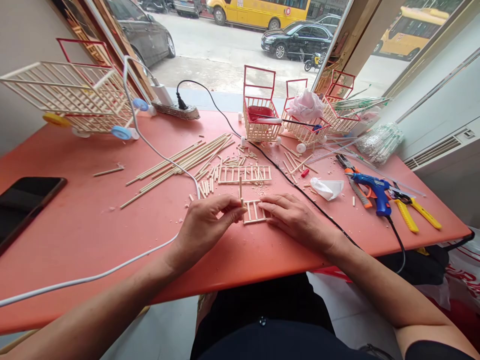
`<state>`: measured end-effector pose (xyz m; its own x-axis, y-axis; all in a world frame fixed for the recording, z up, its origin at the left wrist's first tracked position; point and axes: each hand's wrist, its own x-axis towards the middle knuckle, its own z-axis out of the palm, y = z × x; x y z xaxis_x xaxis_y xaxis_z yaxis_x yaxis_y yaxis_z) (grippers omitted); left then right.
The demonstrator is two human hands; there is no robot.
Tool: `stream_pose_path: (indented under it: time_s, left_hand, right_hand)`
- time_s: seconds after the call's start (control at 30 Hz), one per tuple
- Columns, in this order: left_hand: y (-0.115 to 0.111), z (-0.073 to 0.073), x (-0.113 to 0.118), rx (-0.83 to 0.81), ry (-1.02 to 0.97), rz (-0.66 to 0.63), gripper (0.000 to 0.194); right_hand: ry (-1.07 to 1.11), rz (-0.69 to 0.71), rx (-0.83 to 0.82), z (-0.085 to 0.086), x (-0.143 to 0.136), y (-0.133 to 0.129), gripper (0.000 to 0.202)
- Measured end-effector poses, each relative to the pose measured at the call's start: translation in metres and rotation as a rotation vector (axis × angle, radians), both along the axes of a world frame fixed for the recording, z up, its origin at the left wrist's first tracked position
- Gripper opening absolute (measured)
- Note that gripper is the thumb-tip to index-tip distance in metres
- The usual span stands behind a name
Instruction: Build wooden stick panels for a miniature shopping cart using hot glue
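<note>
My left hand [210,220] pinches a thin wooden stick [240,187] between thumb and fingertips, holding it upright at the left end of a small ladder-like stick frame [255,221]. The lower end of that stick is hidden by my fingers. My right hand [298,220] lies with its fingers on the frame's right end, covering part of it. Just behind, a longer ladder-like frame [245,181] lies flat, with several short cut sticks [206,188] to its left.
Long sticks [183,162] lie behind on the left. A blue glue gun [375,190], yellow-handled pliers [416,212] and a phone [30,205] rest on the table [150,270]. Miniature stick shopping carts [260,117] stand at the back. A black cable [300,190] and a white cable [112,270] cross the table.
</note>
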<state>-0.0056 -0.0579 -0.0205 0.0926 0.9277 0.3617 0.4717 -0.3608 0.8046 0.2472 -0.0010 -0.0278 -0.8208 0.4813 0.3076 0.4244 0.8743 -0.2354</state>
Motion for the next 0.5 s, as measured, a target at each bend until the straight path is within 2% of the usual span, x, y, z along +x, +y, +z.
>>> stream_pose_path:
  time_s: [0.5]
  left_hand:
    - [0.0001,0.0014,-0.0006,-0.024,0.006,-0.009,0.019]
  right_hand:
    - [-0.015,0.000,0.009,-0.0011,0.0006,0.0000,0.037]
